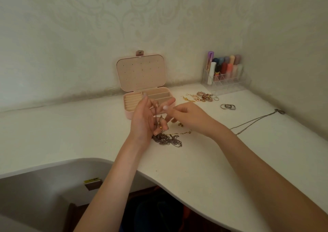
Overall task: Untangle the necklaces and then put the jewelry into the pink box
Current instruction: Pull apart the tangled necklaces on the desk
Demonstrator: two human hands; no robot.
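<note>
Oddly, no writing reads; left hand and right hand pinch tangled necklaces.

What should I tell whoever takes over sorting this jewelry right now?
Left hand is raised, a chain draped in its fingers; right hand pinches a strand beside it.
Tangled chains lie on the table below the hands.
One necklace lies stretched out at right, apart from the tangle.
Earrings and rings sit loose.
Pink box is open; no jewelry visible inside.
Left: finish untangling, then box everything.
</note>
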